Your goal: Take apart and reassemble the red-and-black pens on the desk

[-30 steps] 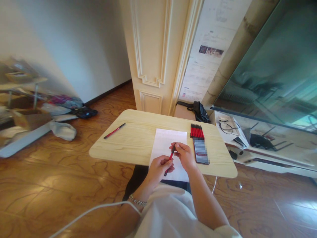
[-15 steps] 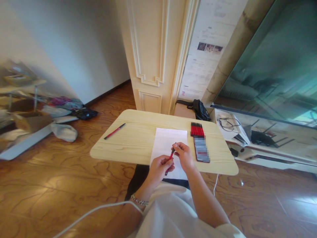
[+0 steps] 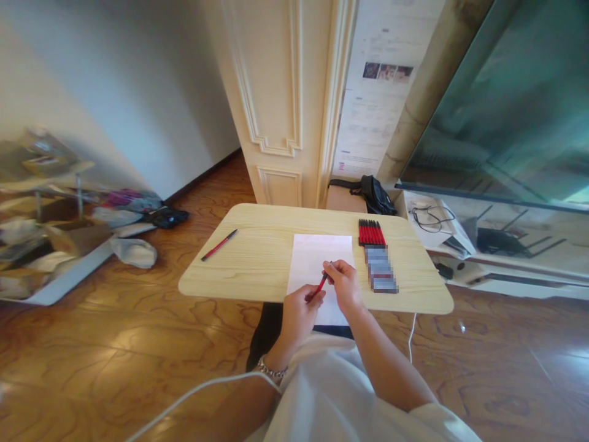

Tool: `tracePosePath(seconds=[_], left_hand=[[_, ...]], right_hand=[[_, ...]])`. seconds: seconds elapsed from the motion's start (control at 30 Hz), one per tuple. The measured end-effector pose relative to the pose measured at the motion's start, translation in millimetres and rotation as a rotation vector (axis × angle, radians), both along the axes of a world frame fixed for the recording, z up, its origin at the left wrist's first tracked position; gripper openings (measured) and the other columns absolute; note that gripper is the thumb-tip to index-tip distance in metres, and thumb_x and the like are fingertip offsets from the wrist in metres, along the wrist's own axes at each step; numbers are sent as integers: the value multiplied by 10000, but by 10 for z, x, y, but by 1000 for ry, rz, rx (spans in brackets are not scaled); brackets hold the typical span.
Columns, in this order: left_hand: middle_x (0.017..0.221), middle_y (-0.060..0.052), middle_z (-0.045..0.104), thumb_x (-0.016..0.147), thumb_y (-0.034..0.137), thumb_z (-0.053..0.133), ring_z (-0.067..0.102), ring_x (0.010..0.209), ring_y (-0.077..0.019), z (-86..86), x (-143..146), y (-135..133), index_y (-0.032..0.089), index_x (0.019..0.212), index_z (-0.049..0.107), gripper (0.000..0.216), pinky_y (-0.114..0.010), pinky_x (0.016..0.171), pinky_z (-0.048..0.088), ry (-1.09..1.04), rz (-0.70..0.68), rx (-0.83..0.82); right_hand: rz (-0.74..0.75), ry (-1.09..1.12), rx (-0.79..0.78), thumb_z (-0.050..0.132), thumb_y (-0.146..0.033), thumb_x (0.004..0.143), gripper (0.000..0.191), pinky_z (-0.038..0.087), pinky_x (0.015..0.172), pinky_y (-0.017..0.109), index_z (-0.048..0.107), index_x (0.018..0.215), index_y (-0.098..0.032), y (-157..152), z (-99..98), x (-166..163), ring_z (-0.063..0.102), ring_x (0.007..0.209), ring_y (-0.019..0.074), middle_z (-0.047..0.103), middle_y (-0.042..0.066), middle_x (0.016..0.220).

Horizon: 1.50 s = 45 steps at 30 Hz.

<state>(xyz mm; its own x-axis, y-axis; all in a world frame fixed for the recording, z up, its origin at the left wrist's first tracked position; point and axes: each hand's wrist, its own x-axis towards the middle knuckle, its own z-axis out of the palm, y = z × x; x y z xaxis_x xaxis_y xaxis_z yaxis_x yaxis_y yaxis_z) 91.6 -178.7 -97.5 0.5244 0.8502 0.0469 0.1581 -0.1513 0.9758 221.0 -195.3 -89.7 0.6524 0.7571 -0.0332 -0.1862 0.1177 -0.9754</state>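
Both hands hold one red pen (image 3: 321, 285) over the near edge of a white sheet of paper (image 3: 317, 261) on a small light wooden table (image 3: 257, 270). My left hand (image 3: 299, 313) is closed round the pen's lower end. My right hand (image 3: 343, 283) pinches its upper end. A box of red pens with black caps (image 3: 370, 234) lies to the right of the paper. Another red pen (image 3: 219, 244) lies alone on the table's left part.
A blurred flat object (image 3: 381, 274) sits just below the pen box. A cream door (image 3: 276, 98) stands behind the table. A black bag (image 3: 376, 195) and a low shelf with cables (image 3: 464, 239) are at right. Clutter (image 3: 69, 233) lies on the wooden floor at left.
The view has shifted a little. My hands stay on the pen, which now lies tilted flatter, with my left hand covering more of its lower end.
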Motion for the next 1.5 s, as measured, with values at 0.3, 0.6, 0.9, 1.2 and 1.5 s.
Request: tracePosePath(seconds=[0.3, 0.6, 0.9, 1.2, 1.5], left_hand=[[731, -55, 693, 804, 390, 586, 648, 654, -185, 0, 6, 30, 183, 898, 681, 246, -281, 633, 490, 9, -14, 13], [660, -46, 677, 750, 392, 648, 654, 615, -182, -9, 76, 23, 145, 848, 663, 267, -286, 604, 525, -169, -71, -294], [740, -34, 705, 788, 391, 605, 652, 660, -172, 27, 33, 11, 203, 881, 691, 227, -259, 621, 485, -18, 24, 44], [908, -99, 717, 761, 391, 660, 659, 925, -223, 115, 125, 178, 168, 949, 555, 310, -397, 845, 501, -528, -11, -443], [1030, -123, 695, 699, 368, 727, 622, 1018, -256, 210, 231, 40, 133, 946, 658, 348, -406, 914, 466, -581, -65, -580]], right_hand=[[-1, 20, -53, 680, -459, 699, 302, 319, 469, 214, 564, 689, -180, -35, 28, -10, 461, 513, 89, 577, -27, 593], [69, -51, -27, 603, -463, 756, 329, 379, 537, 246, 701, 847, -162, -109, 82, 64, 537, 594, 125, 678, 59, 733], [-28, -214, -95, 594, -488, 757, 337, 374, 501, 248, 688, 775, -166, -56, 37, 23, 506, 558, 130, 656, 43, 679], [87, -203, -34, 623, -463, 767, 326, 417, 530, 241, 600, 945, -191, -326, -14, 28, 549, 630, 136, 619, 20, 713], [-32, 388, 239, 662, -379, 753, 191, 443, 547, 234, 624, 857, -223, -277, 9, -197, 530, 602, 103, 591, -6, 701]])
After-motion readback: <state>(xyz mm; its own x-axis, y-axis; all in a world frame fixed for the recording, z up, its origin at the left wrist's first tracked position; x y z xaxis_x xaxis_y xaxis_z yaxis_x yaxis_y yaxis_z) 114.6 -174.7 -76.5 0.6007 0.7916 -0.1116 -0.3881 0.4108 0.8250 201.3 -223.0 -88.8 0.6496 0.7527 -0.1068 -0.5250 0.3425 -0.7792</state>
